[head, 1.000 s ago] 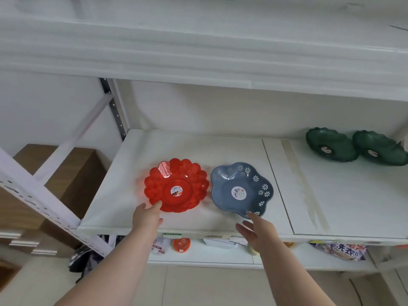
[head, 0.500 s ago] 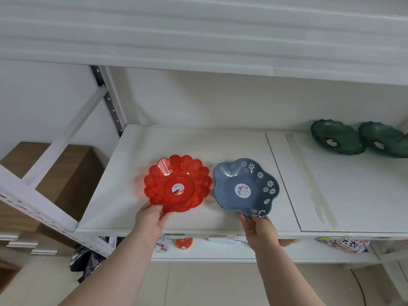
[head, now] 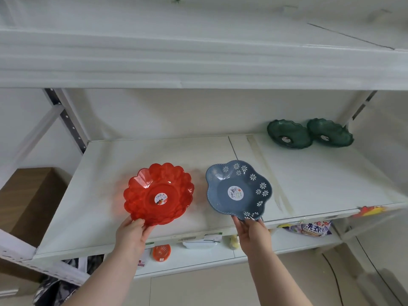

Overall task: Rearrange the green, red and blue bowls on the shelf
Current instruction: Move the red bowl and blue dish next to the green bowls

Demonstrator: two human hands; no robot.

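Observation:
A red scalloped bowl (head: 159, 193) is tilted up off the white shelf (head: 106, 173), and my left hand (head: 132, 231) grips its near rim. Beside it on the right, a blue flower-shaped bowl (head: 238, 188) with white daisies is also tipped up, with my right hand (head: 251, 230) pinching its near edge. Two dark green bowls (head: 287, 133) (head: 330, 132) sit side by side at the back right of the same shelf.
An upper shelf (head: 198, 62) overhangs close above. A lower shelf (head: 198, 255) holds small items, among them an orange object (head: 161, 252) and a detergent bag (head: 309, 226). A brown box (head: 28, 195) stands to the left behind the diagonal brace.
Both hands reached in from the shelf's front edge, closed on the near rims of the red and blue bowls, and tipped them up.

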